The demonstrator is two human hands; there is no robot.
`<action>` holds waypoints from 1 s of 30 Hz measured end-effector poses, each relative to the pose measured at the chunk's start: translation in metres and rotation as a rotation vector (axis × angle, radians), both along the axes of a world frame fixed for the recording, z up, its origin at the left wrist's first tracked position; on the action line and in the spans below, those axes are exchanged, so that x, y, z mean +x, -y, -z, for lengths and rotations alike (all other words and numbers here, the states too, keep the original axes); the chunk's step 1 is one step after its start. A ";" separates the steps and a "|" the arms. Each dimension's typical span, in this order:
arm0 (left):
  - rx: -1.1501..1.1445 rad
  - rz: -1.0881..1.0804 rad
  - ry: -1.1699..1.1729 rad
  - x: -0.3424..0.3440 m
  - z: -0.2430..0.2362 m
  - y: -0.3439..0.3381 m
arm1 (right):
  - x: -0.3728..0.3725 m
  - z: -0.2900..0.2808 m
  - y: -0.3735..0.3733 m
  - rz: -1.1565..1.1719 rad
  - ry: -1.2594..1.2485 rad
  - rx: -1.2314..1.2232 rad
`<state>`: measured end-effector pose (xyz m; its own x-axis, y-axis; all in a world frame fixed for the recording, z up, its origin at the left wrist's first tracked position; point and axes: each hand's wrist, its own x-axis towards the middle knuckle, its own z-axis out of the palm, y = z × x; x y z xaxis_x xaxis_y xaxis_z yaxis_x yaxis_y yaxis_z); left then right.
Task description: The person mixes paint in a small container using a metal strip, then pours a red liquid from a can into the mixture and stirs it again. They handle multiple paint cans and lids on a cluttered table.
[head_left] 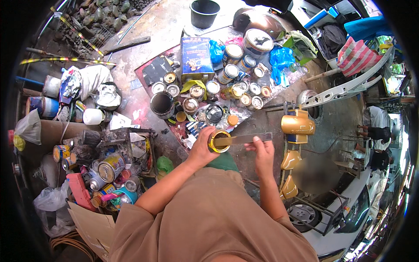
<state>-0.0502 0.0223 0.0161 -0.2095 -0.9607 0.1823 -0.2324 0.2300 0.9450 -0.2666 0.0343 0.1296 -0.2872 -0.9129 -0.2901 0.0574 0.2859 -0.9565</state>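
Held in front of my body is a small yellow paint can (219,151), open at the top with brownish-gold paint inside. My left hand (201,151) wraps round its left side. My right hand (263,155) pinches a flat, ruler-like strip (246,138) near its right end. The strip lies almost level, and its left end reaches over the can's mouth into the opening. Whether that end touches the paint I cannot tell. Just beyond my hands, several small paint tins (190,105) stand on a stained board, along with an orange-capped container (232,119).
A large blue tin (196,61), a white-topped bucket (257,41) and a black bucket (204,14) stand farther off. Cluttered cans (111,168) fill the left. Gold-painted parts (298,125) hang on a stand at right, near a white car (349,218). People are in the distance.
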 end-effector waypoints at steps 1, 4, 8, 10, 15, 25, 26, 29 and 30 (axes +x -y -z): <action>0.021 0.011 -0.010 0.001 0.002 -0.001 | -0.008 -0.001 0.000 0.028 0.021 0.020; 0.038 0.047 -0.037 -0.003 -0.001 0.000 | -0.029 -0.006 -0.001 0.117 0.155 0.032; 0.055 0.143 -0.061 -0.010 -0.004 0.005 | -0.049 -0.005 -0.012 0.197 0.252 0.031; 0.086 0.211 -0.078 -0.015 -0.001 0.006 | -0.055 -0.005 -0.018 0.245 0.276 0.066; 0.212 0.406 -0.105 -0.033 -0.001 0.002 | -0.080 0.007 -0.041 0.255 0.374 0.052; 0.366 0.606 -0.076 -0.089 -0.024 0.014 | -0.114 -0.009 -0.074 0.459 0.281 0.001; 0.376 0.609 -0.086 -0.097 -0.027 0.016 | -0.118 -0.011 -0.076 0.471 0.256 -0.003; 0.358 0.657 -0.025 -0.123 -0.033 0.025 | -0.135 -0.016 -0.077 0.501 0.189 -0.017; 0.357 0.666 -0.005 -0.131 -0.034 0.028 | -0.140 -0.020 -0.076 0.509 0.175 -0.025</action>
